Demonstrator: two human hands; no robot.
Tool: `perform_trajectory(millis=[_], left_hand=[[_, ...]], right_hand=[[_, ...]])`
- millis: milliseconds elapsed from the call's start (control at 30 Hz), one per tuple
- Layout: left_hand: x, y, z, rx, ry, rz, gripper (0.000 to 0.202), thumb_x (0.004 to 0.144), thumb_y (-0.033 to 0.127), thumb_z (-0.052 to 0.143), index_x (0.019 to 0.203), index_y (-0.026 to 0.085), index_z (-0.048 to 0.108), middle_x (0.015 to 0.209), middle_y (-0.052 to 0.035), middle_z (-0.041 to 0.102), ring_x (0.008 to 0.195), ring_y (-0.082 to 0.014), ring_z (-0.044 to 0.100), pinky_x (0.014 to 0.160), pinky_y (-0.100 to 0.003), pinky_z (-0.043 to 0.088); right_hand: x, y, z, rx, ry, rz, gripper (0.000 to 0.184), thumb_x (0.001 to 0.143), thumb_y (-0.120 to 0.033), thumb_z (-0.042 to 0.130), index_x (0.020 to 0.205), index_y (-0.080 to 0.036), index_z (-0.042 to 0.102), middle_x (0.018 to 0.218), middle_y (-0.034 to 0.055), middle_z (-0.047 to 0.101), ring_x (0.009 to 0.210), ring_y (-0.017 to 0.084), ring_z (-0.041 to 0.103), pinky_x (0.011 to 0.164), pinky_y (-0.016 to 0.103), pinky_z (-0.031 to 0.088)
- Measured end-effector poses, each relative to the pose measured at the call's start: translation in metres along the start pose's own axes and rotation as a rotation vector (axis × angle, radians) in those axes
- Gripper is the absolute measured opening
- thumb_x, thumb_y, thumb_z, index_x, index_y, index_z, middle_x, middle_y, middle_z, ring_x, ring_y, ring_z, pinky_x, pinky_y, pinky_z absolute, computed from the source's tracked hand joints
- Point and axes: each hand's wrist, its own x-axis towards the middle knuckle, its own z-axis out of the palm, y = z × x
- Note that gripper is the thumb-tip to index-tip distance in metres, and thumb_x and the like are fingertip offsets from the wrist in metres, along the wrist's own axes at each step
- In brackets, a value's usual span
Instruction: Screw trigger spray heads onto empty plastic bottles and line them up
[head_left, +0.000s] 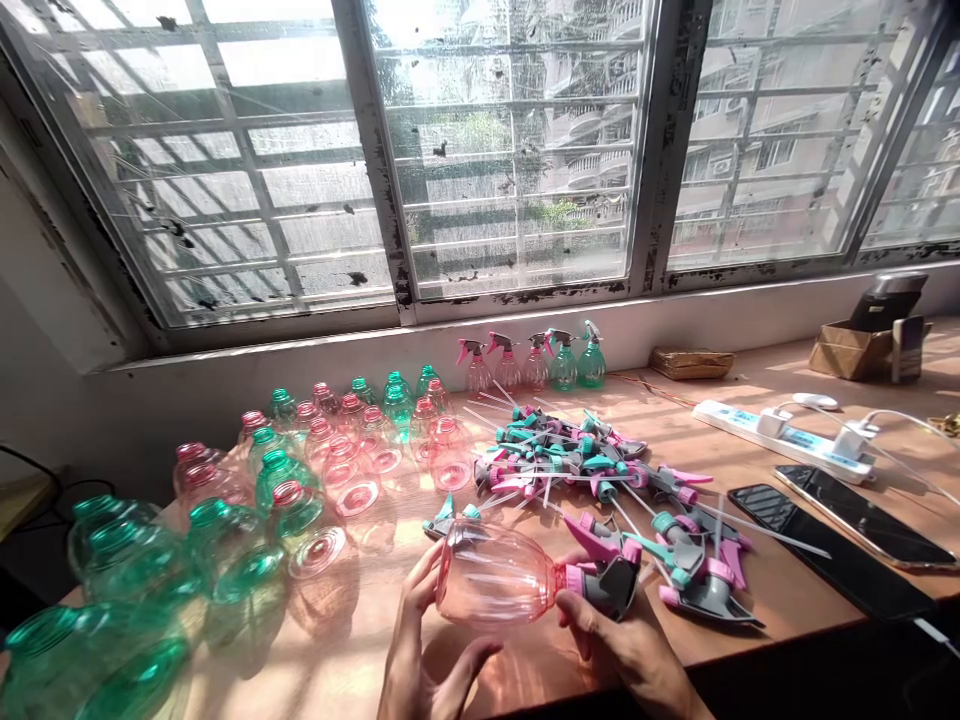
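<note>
A clear pink spray bottle (495,575) lies sideways between my hands, above the table's front edge, its base to the left. On its neck sits a grey and pink trigger head (611,575). My right hand (619,635) grips it at the pink collar, thumb along the near side. My left hand (435,630) cups the base end, fingers partly hidden behind the bottle and thumb held off below it. Just beyond the bottle lies a loose teal and grey trigger head (450,518). To the right is a heap of pink, teal and grey trigger heads (562,450) with white tubes.
Several headless green bottles (232,545) and pink bottles (356,475) stand at left. Finished spray bottles (564,365) line the windowsill wall. At right are a power strip (780,440), two phones (825,550), a brown packet (690,363) and a cardboard box (847,348).
</note>
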Motion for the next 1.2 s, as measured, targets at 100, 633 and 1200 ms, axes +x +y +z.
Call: perform_trajectory(millis=[100,633,1200], left_hand=[[-0.002,0.003,0.004,-0.082,0.074,-0.036,0.048,0.094,0.054,0.071,0.138,0.037,0.061,0.162,-0.0079,0.053,0.148,-0.0398,0.051,0.122,-0.059,0.043],[0.0,-0.007,0.001,-0.007,0.023,-0.006,0.052,0.094,0.046,0.075,0.142,0.036,0.059,0.161,-0.0099,0.053,0.15,-0.0403,0.048,0.121,-0.061,0.044],[0.001,-0.004,-0.006,0.015,-0.014,0.039,0.045,0.099,0.034,0.07,0.142,0.036,0.061,0.162,-0.0096,0.053,0.145,-0.0386,0.055,0.118,-0.057,0.049]], right_hand=[[-0.001,0.004,-0.002,-0.018,0.001,0.002,0.049,0.087,-0.066,0.077,0.081,-0.018,0.075,0.059,-0.0006,0.066,0.051,0.014,0.057,0.056,0.029,0.047],[-0.002,-0.002,0.0,-0.039,0.036,0.022,0.048,0.087,-0.067,0.077,0.085,-0.019,0.075,0.057,-0.0014,0.064,0.052,0.017,0.058,0.059,0.033,0.048],[0.0,-0.013,0.006,0.117,0.003,0.012,0.052,0.082,-0.068,0.08,0.091,-0.017,0.073,0.062,0.0011,0.07,0.044,0.012,0.051,0.047,0.027,0.041]])
